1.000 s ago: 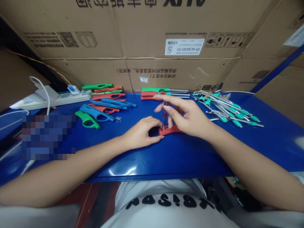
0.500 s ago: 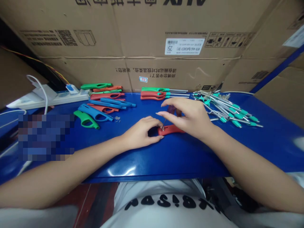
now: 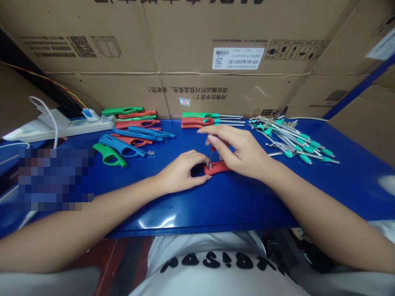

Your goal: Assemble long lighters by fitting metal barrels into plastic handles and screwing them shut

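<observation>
A red plastic handle (image 3: pixel 217 167) lies flat on the blue table (image 3: pixel 216 201) in front of me. My left hand (image 3: pixel 180 172) curls round its left end and pins it down. My right hand (image 3: pixel 240 150) pinches a small screwdriver (image 3: pixel 210 157) with a dark red grip, held upright with its thin metal tip on the handle's left end. The fingers of both hands are closed.
Green, red and blue plastic handles (image 3: pixel 129 137) lie at the left with tiny screws (image 3: pixel 151 153) beside them. Assembled pieces (image 3: pixel 210 120) rest at the back, metal rods with teal ends (image 3: pixel 293 142) at the right. A white power strip (image 3: pixel 64 127) sits far left. Cardboard boxes (image 3: pixel 197 53) wall the back.
My right hand's fingers shifted round the screwdriver's grip, twisting it, while the tip stayed on the red handle. My left hand kept still. The view tilted slightly.
</observation>
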A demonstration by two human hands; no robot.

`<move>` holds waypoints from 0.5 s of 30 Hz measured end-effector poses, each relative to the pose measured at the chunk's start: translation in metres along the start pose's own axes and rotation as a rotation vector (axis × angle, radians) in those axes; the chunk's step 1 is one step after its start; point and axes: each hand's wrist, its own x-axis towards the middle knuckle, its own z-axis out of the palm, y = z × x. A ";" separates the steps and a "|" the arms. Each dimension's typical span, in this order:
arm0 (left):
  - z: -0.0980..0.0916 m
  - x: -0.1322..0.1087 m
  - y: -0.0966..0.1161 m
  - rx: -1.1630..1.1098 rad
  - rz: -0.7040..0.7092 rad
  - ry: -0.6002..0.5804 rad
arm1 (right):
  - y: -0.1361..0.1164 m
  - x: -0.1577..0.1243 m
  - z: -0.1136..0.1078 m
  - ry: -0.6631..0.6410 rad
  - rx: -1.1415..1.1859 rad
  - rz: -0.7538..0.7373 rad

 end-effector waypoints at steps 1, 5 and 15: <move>0.000 0.000 0.000 -0.004 -0.003 -0.002 | 0.000 0.000 0.000 -0.039 0.091 0.027; 0.000 0.000 0.000 -0.011 -0.007 -0.015 | -0.001 0.001 -0.003 -0.040 0.146 0.080; -0.001 0.000 0.000 0.004 0.001 -0.010 | -0.002 0.001 0.002 -0.065 0.084 0.063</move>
